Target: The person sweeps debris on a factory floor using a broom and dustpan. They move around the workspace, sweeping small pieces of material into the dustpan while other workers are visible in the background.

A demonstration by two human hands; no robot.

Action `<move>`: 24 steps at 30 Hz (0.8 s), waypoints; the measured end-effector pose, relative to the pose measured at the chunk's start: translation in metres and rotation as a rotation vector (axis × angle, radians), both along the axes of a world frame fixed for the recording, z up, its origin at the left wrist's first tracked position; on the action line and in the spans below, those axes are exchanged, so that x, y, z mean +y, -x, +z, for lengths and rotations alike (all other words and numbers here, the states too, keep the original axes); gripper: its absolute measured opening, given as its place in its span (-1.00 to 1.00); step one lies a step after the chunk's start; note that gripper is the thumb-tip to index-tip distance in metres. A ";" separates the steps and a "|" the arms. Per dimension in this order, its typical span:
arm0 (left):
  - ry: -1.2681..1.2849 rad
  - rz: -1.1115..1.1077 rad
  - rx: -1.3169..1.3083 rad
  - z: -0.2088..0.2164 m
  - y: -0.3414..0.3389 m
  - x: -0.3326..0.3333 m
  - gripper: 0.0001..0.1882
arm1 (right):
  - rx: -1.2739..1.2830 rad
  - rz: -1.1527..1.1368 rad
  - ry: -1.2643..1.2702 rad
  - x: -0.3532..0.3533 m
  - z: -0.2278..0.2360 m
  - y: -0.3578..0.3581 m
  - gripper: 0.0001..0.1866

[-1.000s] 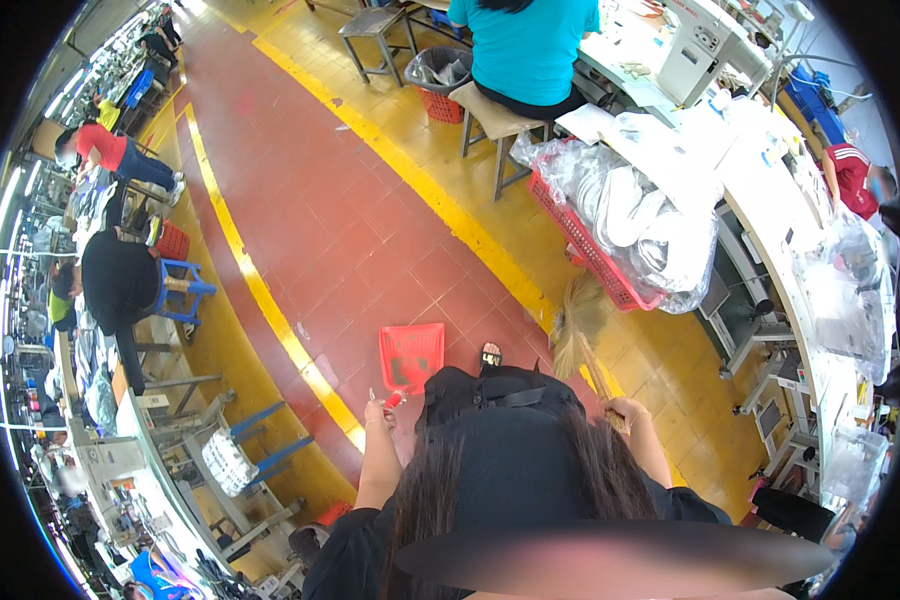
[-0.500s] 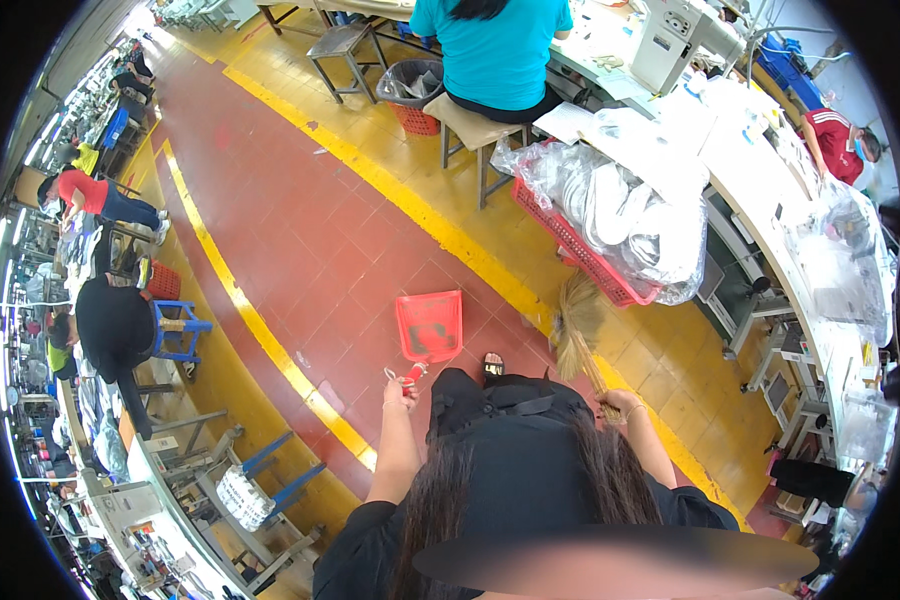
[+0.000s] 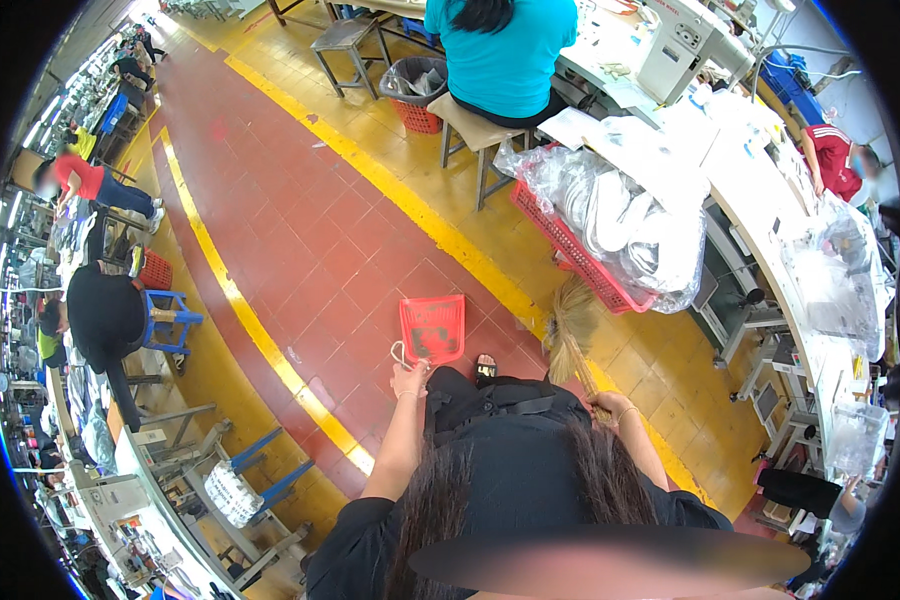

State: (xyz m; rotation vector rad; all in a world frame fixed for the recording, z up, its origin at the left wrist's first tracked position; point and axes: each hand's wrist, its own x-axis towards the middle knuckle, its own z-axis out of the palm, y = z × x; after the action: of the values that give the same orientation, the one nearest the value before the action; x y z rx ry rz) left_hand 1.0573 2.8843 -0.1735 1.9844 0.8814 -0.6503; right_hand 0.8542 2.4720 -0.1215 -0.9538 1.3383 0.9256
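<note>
A red plastic dustpan [image 3: 440, 312] with dark dust in it hangs ahead of my body, over the red tile floor. My left hand [image 3: 408, 380] is closed around its handle, where a pale cord loop sticks up. On the other side, my right hand [image 3: 612, 402] grips the handle of a straw broom [image 3: 572, 335]. The broom's bristles fan out away from me, over the yellow floor line beside a red basket. One sandalled foot [image 3: 486, 366] shows between the dustpan and the broom.
A red basket [image 3: 580, 252] heaped with plastic-wrapped white pieces stands at the right, by a long white worktable [image 3: 745, 205]. A person in a turquoise shirt [image 3: 500, 60] sits on a stool [image 3: 470, 125] ahead, near a bin [image 3: 413, 92]. Blue stools [image 3: 173, 322] and workers line the left side.
My left hand and the dustpan have shifted slightly, and the hand now covers more of the handle. The broom has moved a little left and toward me with my right hand.
</note>
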 end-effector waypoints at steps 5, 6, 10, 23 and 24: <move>-0.362 -0.651 -0.111 0.006 0.014 -0.007 -0.32 | -0.045 -0.049 -0.027 0.004 -0.012 0.005 -0.89; -0.402 -0.720 -0.065 0.006 0.013 -0.007 -0.33 | -0.052 -0.060 -0.034 0.004 -0.016 0.005 -0.87; -0.238 -0.953 0.031 0.002 -0.007 0.005 -0.33 | -0.069 -0.065 -0.116 0.004 -0.029 0.007 -0.82; -0.207 -1.024 0.088 0.016 -0.023 0.001 -0.31 | -0.014 0.042 -0.022 0.017 -0.010 -0.011 -0.86; -0.204 -1.033 0.079 0.018 -0.025 0.001 -0.31 | -0.014 0.004 -0.043 0.017 -0.010 -0.011 -0.86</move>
State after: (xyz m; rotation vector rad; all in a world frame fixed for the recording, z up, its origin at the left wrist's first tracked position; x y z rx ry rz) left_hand 1.0820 2.8857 -0.1557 2.5611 -0.1299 -1.2334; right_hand 0.8655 2.4893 -0.1317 -0.9283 1.3005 0.9456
